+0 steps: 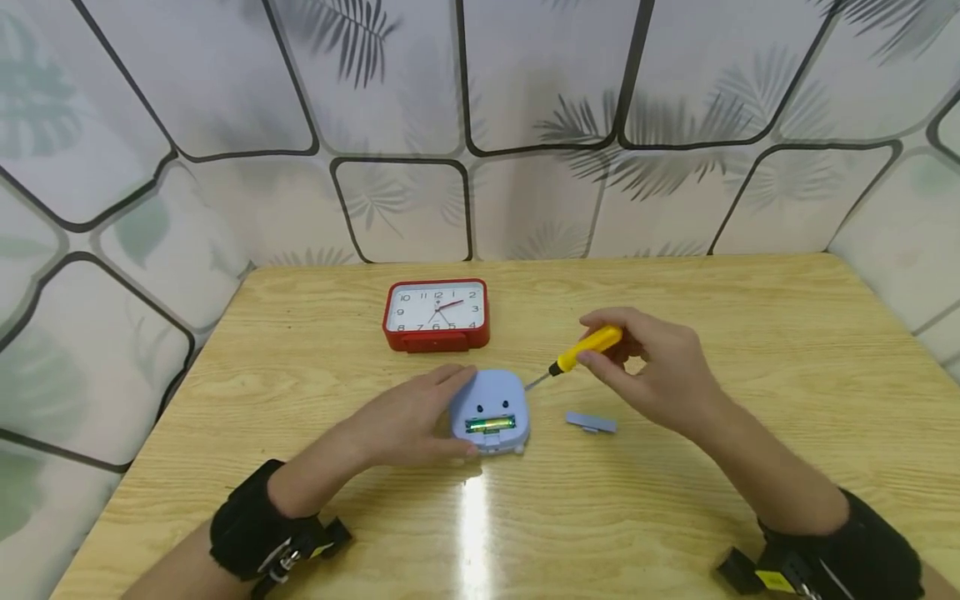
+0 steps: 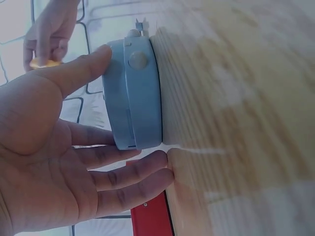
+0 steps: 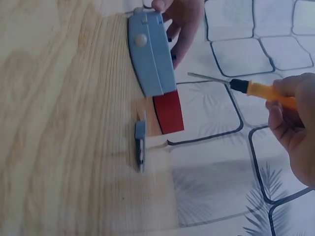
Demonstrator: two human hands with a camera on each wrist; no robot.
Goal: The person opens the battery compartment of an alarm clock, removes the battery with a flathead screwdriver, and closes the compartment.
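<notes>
A light-blue clock [image 1: 491, 387] lies back side up on the table, with two black knobs and a battery [image 1: 491, 424] in its uncovered compartment. My left hand [image 1: 408, 417] holds the clock from its left side, thumb at the near edge and fingers at the far edge. A yellow-handled screwdriver [image 1: 596, 346] is pinched between the thumb and fingers of my right hand [image 1: 667, 371]. Its shaft slants down toward the clock; in the right wrist view the screwdriver's tip [image 3: 191, 74] stands apart from the clock's back. The light-blue battery cover [image 1: 591, 422] lies right of the clock.
Behind the clock, a red alarm clock [image 1: 437, 315] lies on the wooden table [image 1: 750, 333] with its dial up. A patterned wall [image 1: 532, 204] rises along the table's far edge. Each wrist wears a black strap [image 1: 251, 521] with a small camera.
</notes>
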